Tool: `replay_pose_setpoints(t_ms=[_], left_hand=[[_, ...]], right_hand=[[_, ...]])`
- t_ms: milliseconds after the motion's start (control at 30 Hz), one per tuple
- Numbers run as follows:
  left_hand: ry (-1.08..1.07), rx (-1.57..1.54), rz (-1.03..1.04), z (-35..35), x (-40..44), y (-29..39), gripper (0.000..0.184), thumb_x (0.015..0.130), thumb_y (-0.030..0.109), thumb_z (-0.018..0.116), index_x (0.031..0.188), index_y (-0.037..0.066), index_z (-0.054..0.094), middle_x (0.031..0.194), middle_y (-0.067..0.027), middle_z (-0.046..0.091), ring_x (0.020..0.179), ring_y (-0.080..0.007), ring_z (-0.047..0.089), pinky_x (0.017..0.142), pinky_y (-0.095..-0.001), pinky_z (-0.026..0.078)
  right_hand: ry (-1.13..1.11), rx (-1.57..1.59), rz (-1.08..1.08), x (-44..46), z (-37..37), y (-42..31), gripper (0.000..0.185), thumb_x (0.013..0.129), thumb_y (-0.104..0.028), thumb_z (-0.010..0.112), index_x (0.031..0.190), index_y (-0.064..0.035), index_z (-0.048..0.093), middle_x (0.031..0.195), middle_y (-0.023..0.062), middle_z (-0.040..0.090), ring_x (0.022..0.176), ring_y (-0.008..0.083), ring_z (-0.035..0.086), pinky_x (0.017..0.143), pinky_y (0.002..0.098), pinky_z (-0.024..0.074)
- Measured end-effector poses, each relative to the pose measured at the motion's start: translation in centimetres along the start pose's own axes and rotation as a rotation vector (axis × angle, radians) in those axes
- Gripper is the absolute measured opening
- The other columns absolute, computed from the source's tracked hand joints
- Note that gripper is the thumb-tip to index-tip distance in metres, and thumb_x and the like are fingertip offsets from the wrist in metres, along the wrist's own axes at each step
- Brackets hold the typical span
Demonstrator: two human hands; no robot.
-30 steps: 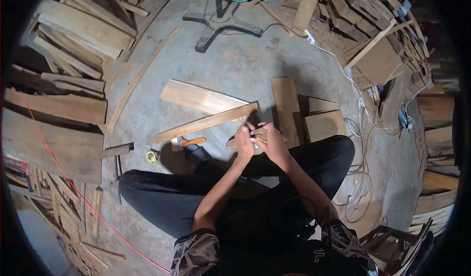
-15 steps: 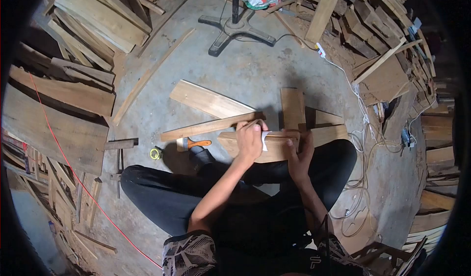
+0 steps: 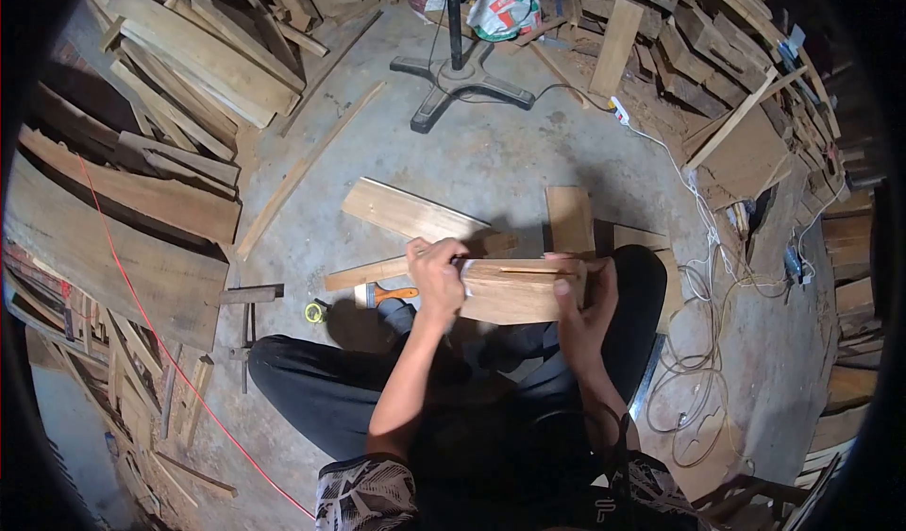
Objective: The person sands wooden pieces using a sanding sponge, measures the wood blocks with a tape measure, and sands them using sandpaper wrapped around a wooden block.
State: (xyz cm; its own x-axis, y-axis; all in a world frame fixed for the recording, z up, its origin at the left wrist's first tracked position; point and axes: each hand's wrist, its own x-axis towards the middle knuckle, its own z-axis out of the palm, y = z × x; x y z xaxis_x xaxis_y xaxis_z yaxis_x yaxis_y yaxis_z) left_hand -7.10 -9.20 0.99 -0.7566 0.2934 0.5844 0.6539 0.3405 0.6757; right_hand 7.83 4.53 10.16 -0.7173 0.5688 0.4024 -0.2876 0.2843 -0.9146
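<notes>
Above my crossed legs, a wooden piece [image 3: 514,297] with a slot along its upper edge is held between both hands. My left hand [image 3: 437,276] is closed around its left end, with a strip of white sheet [image 3: 465,269], looking like sandpaper, showing at the fingers' edge. My right hand [image 3: 587,309] grips the right end, thumb on the near face and fingers behind. A paintbrush [image 3: 392,293] with an orange handle lies on the floor left of my left hand. Wooden boards [image 3: 411,210] [image 3: 569,218] lie just beyond the hands.
A yellow-green tape roll [image 3: 315,312] sits left of the brush. A stand with a cross-shaped base [image 3: 461,83] is ahead. Stacked planks [image 3: 123,229] line the left, and more timber [image 3: 694,54] is piled at right. Cables [image 3: 703,342] coil on the right; a red cord [image 3: 142,314] runs along the left.
My left hand and the white sheet have slid left along the wooden piece to its end. The right hand still holds the other end. The whole view has shifted slightly.
</notes>
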Motion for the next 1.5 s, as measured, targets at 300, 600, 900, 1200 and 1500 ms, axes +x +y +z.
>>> replay_pose_setpoints(t_ms=[300,600,900,1200,1500], left_hand=[[-0.015,-0.037,0.034,-0.9,0.4,5.2,0.048,0.095,0.039,0.032,0.068,0.006,0.054,0.065,-0.0121,0.059,0.062,-0.0349,0.052,0.075,-0.0409,0.032],[-0.078,0.020,-0.080,1.2,-1.7,-0.5,0.022,0.084,0.019,0.047,0.072,0.006,0.061,0.070,-0.0143,0.063,0.065,-0.0366,0.049,0.076,-0.0427,0.032],[-0.102,-0.091,-0.177,2.5,-4.6,-9.1,0.064,0.099,0.043,0.016,0.072,0.004,0.059,0.065,-0.0175,0.059,0.067,-0.0402,0.049,0.073,-0.0460,0.036],[0.347,-0.052,-0.263,-3.2,10.5,-9.2,0.058,0.102,0.048,0.026,0.140,0.010,0.048,0.130,-0.0240,0.056,0.122,-0.0359,0.054,0.103,-0.0398,0.039],[-0.138,0.130,-0.552,-10.0,25.2,-6.0,0.081,0.096,0.064,0.016,0.119,0.003,0.063,0.117,-0.0278,0.061,0.114,-0.0472,0.055,0.099,-0.0511,0.041]], right_hand=[[0.078,-0.002,0.057,-0.1,0.2,-1.3,0.020,0.089,-0.009,0.065,0.098,-0.0051,0.049,0.099,0.0092,0.064,0.098,0.0148,0.057,0.089,0.0297,0.0431],[0.181,-0.147,0.104,1.6,-0.9,-0.5,0.012,0.096,-0.013,0.058,0.092,-0.0031,0.051,0.094,0.0051,0.064,0.086,0.0101,0.053,0.080,0.0241,0.0413],[0.182,-0.165,0.066,0.9,0.3,1.3,0.016,0.094,-0.016,0.063,0.091,-0.0031,0.053,0.090,0.0026,0.061,0.084,0.0090,0.052,0.078,0.0236,0.0412],[0.056,-0.179,0.008,-0.8,2.7,1.5,0.016,0.090,-0.008,0.067,0.094,-0.0028,0.053,0.086,0.0010,0.056,0.080,0.0074,0.050,0.074,0.0225,0.0407],[-0.108,-0.337,-0.016,-0.4,3.6,1.9,0.026,0.084,-0.007,0.074,0.097,0.0005,0.052,0.089,0.0100,0.066,0.083,0.0138,0.061,0.078,0.0283,0.0477]])
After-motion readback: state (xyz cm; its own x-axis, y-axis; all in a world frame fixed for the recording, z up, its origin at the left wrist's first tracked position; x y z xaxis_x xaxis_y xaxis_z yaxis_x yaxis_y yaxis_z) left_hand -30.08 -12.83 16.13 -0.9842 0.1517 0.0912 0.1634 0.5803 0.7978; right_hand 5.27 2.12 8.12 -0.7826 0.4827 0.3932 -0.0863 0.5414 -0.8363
